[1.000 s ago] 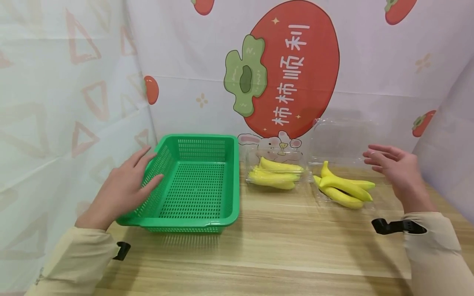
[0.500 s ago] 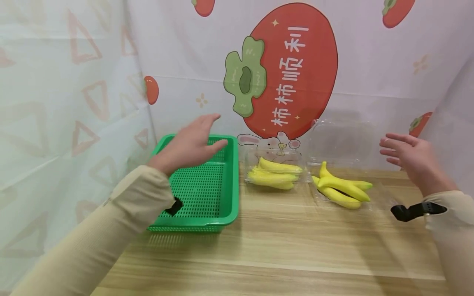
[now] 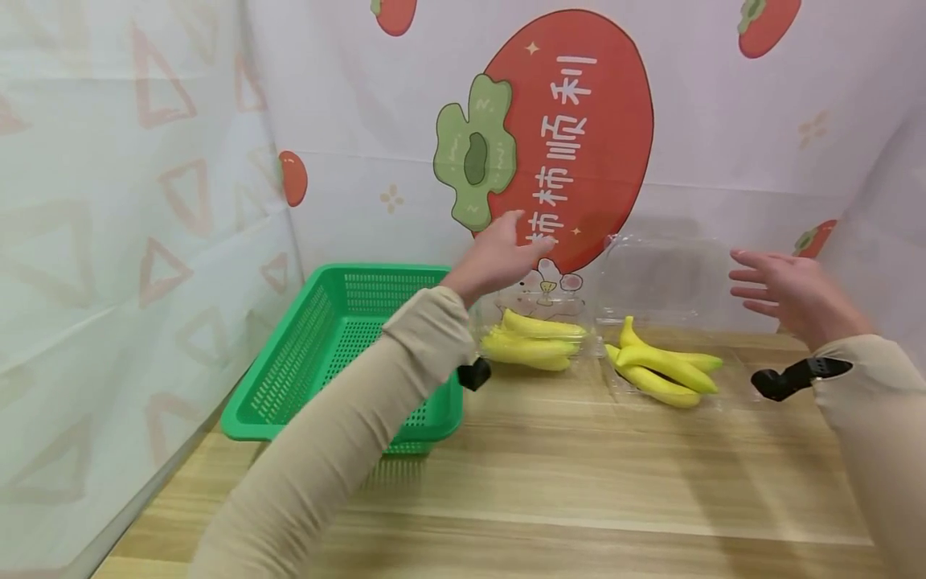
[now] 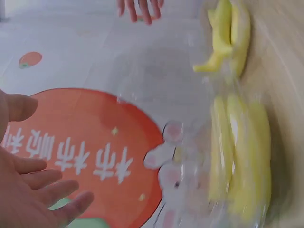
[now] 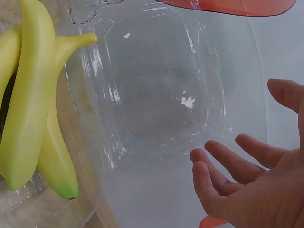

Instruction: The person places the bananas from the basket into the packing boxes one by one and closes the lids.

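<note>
My left hand [image 3: 499, 256], fingers extended and holding nothing, is above a clear plastic box of yellow bananas [image 3: 531, 342]. In the left wrist view those bananas [image 4: 240, 156] lie side by side under clear plastic. My right hand [image 3: 796, 293] hovers by the raised clear lid [image 3: 661, 277] of a second plastic box, its fingers loosely spread. Several bananas [image 3: 661, 370] lie crossed in that box's base. Seen from the right wrist, the lid [image 5: 152, 80] stands up behind the bananas [image 5: 31, 99], and the right hand [image 5: 259, 175] holds nothing.
A green plastic basket [image 3: 340, 281] stands at the left of the wooden table [image 3: 579, 482], partly hidden by my left sleeve. White printed cloth [image 3: 347, 96] hangs behind and at both sides, close to the boxes.
My left hand has swept right, from the basket's left rim across it to above the left banana box. The right hand moved slightly up and right, then a little back left.
</note>
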`<state>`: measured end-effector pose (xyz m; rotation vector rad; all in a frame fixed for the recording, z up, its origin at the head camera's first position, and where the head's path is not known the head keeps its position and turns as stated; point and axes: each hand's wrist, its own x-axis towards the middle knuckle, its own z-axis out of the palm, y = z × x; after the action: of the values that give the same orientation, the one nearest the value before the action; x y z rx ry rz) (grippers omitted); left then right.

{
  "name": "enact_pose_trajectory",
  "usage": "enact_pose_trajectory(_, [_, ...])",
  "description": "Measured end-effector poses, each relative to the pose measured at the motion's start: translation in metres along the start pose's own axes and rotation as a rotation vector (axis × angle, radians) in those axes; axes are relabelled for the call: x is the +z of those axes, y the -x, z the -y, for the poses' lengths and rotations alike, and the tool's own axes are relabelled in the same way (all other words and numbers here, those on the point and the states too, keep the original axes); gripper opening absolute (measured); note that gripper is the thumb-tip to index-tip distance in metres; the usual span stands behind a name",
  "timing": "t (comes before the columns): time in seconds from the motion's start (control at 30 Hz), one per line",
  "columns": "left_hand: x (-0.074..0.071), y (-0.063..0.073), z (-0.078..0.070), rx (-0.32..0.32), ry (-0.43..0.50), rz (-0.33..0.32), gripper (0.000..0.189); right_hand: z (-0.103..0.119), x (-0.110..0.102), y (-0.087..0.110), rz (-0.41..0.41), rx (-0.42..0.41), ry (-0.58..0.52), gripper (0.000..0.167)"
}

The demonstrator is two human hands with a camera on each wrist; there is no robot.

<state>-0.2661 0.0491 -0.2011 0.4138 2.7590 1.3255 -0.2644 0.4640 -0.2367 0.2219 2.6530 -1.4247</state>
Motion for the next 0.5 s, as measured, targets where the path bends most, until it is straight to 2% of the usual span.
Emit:
enact_pose_trajectory(0.13, [0.03, -0.016, -0.008, -0.072, 0.218, -0.027, 0.077, 0.004, 0.007, -0.005, 0.031, 0.004, -0.004, 0.111])
enact_pose_trajectory(0.27, [0.062, -0.025, -0.013, -0.134, 0.446, -0.052, 0.07, 0.001, 0.011, -0.009, 0.057, 0.006, -0.015, 0.11])
enact_pose_trajectory(0.37, [0.081, -0.029, -0.014, -0.169, 0.581, -0.047, 0.067, -0.006, 0.013, -0.013, 0.092, 0.033, 0.009, 0.111])
enact_pose_trajectory(0.5, [0.101, -0.037, -0.007, -0.181, 0.727, -0.035, 0.068, -0.015, 0.015, -0.02, 0.117, 0.098, 0.064, 0.116])
